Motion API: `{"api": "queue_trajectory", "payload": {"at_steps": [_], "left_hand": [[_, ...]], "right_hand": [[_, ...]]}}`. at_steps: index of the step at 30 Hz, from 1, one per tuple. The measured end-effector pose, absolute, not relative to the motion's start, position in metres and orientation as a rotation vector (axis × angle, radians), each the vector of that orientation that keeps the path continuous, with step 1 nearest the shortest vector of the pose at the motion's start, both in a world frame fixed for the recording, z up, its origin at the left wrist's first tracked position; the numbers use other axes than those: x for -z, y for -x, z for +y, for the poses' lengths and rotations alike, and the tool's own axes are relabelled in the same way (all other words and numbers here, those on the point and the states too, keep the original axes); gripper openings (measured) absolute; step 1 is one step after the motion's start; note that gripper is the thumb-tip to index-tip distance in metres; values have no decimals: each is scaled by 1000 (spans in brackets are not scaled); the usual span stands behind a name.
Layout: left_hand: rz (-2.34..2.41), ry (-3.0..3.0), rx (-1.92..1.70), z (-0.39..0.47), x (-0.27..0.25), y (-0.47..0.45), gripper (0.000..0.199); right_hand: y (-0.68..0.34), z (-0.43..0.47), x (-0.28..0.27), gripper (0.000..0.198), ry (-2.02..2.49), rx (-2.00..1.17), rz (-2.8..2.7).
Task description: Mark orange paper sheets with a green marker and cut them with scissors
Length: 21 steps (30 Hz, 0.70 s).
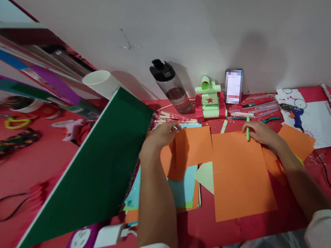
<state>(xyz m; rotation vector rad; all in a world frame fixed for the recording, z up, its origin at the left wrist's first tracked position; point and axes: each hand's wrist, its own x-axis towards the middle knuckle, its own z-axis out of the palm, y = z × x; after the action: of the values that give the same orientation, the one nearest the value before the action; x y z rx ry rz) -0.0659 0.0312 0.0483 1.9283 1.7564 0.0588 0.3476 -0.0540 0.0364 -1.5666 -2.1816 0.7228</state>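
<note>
My right fingers (253,125): gripping 1 green pen (248,134) | My left fingers (174,124): at smaller orange sheet (196,145), grip: I cannot tell

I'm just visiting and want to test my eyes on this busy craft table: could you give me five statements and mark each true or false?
1. The right hand holds a green pen. True.
2. The left hand grips the blue glue gun. False: that hand is at a smaller orange piece, and the glue gun lies on white printed paper.
3. The large orange sheet lies between the two forearms. True.
4. The phone lies flat. False: it is propped upright by the wall.
5. In the picture, the bottle stands left of the phone. True.
</note>
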Motion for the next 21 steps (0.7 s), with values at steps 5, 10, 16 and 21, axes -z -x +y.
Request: {"api": "queue_trajectory", "payload": {"at_steps": [5, 10, 16, 21], "left_hand": [[1839, -1981, 14, 25, -60, 62, 30], [1927, -1946, 99, 19, -72, 56, 32], [2034, -1892, 144, 17, -75, 52, 33], [2067, -1885, 110, 15, -74, 52, 31]], "right_hand": [[-361, -58, -49, 17, 1527, -949, -1942], [-357, -58, -45, 13, 1511, -985, -1903], [-339, -56, -39, 23, 1552, -776, -2230], [-336, -59, -43, 24, 1566, -713, -2322]]}}
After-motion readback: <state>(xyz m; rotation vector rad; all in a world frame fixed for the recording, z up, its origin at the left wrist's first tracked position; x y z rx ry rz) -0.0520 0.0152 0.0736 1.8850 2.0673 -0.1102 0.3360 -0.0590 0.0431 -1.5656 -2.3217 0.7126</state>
